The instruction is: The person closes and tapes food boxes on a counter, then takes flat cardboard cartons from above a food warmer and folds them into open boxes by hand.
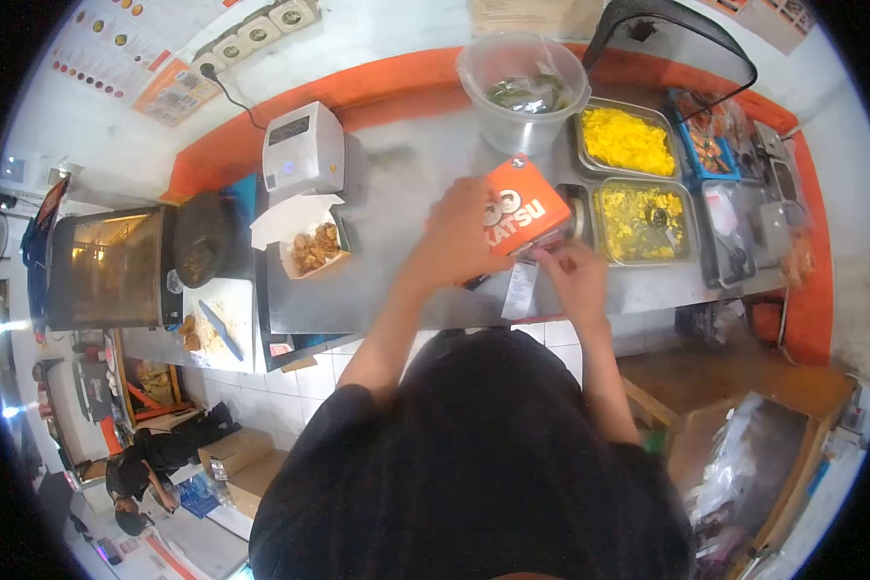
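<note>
Box [534,201], orange, held by left hand [462,230], right hand [572,273] pinched narrow at its edge, beside white paper slip [520,288].

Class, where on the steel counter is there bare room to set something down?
The counter is bare between the white machine and the bucket, and on between the food box and left hand. A smaller strip lies between that box and the near edge. Right of the bucket, trays and a blue basket crowd it.
</note>
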`<state>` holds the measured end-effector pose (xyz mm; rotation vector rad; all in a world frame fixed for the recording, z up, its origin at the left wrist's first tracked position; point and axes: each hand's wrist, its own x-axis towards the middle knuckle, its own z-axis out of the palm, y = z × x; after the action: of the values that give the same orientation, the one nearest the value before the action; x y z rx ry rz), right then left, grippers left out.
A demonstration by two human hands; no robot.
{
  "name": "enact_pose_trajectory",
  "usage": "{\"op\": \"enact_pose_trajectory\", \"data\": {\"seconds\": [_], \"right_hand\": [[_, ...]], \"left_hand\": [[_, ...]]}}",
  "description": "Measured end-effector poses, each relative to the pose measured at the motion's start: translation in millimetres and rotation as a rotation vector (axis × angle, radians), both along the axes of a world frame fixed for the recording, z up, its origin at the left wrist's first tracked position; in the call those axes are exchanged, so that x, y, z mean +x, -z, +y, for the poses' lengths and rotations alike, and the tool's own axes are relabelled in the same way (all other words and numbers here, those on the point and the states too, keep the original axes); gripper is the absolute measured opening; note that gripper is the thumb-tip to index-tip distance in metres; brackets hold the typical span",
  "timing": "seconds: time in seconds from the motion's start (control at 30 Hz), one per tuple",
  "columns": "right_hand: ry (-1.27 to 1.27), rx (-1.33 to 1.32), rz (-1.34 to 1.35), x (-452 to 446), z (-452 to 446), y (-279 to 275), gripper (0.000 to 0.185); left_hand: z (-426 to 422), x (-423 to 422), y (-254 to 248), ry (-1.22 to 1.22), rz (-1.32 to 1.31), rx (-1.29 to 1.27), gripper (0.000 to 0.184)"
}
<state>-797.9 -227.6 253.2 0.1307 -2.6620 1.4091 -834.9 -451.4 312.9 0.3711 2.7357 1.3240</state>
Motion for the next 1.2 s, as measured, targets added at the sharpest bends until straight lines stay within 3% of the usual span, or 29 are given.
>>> {"op": "enact_pose_trajectory", "data": {"seconds": [0.03,0.1,0.17,0.2,0.27,0.33,0.4,0.43,0.5,0.6,0.67,0.73,0.8,0.83,0.9,0.93,1.0,1.07,1.13,1.2], "right_hand": [[0.0,0.004,0.0,0.2,8.1,13.2,0.029],[-0.039,0.131,0.0,3.5,24.2,38.4,0.023],[-0.032,0.086,-0.086,11.4,35.6,43.2,0.022],[-0.024,0.039,-0.177,16.1,39.7,44.4,0.021],[-0.093,0.08,-0.101,21.7,43.9,41.2,0.024],[-0.175,0.061,-0.336,28.1,37.0,13.6,0.027],[-0.372,0.041,-0.496,31.0,31.4,-4.4,0.025],[-0.402,0.041,-0.484,29.7,17.6,-22.1,0.025],[-0.547,-0.217,-0.62,32.7,-24.5,-60.9,0.021],[-0.763,-0.081,-0.386,19.6,-110.6,-91.6,0.025],[-0.847,0.049,-0.153,-0.7,-182.9,-70.7,0.032],[-0.79,0.181,-0.038,-21.9,-264.3,-42.1,0.046],[-0.763,0.142,0.163,-48.3,-340.7,-12.8,0.063],[-0.781,0.147,0.159,-59.5,-367.6,6.6,0.063],[-0.812,0.511,0.235,-69.8,-410.4,49.1,0.079],[-0.843,0.513,0.232,-66.3,-420.4,72.7,0.079],[-0.84,0.679,0.033,-52.8,-427.7,122.6,0.097],[-0.873,0.432,0.108,-45.6,-430.6,183.4,0.115],[-0.908,0.232,-0.048,-32.4,-437.2,200.6,0.118],[-0.885,0.03,-0.132,-20.9,-428.8,200.9,0.102]], "left_hand": [[7.2,-6.8,6.9,0.013,0.132,-0.175,0.074],[19.3,-23.7,43.8,0.07,0.138,-0.223,0.074],[19.4,-32.0,72.4,0.218,0.152,-0.335,0.077],[17.0,-28.9,71.9,0.19,0.153,-0.335,0.077],[-0.2,-16.6,66.2,0.217,0.395,-0.304,0.081],[-36.7,-5.2,59.6,0.125,0.362,-0.3,0.076],[-90.2,0.8,74.1,-0.191,0.466,-0.026,0.063],[-122.8,10.9,74.0,-0.393,0.466,-0.025,0.056],[-219.0,25.5,88.9,-0.645,0.416,0.023,0.059],[-336.0,47.9,101.3,-0.848,0.459,-0.193,0.068],[-389.7,52.8,114.3,-0.746,0.477,-0.507,0.077],[-417.6,60.0,127.8,-0.746,0.315,-0.479,0.069],[-437.6,66.5,127.9,-0.515,-0.133,-0.28,0.064],[-427.1,69.9,99.7,-0.364,-0.237,-0.37,0.06],[-432.8,89.2,155.0,-0.396,-0.139,-0.393,0.064],[-430.6,99.9,174.8,-0.45,-0.039,-0.306,0.069],[-422.2,117.5,204.3,-0.58,0.18,-0.033,0.08],[-420.4,123.2,245.2,-0.503,0.143,-0.1,0.095],[-416.3,133.1,254.6,-0.478,-0.01,0.028,0.096],[-412.5,148.9,238.5,-0.546,-0.126,0.162,0.091]]}}
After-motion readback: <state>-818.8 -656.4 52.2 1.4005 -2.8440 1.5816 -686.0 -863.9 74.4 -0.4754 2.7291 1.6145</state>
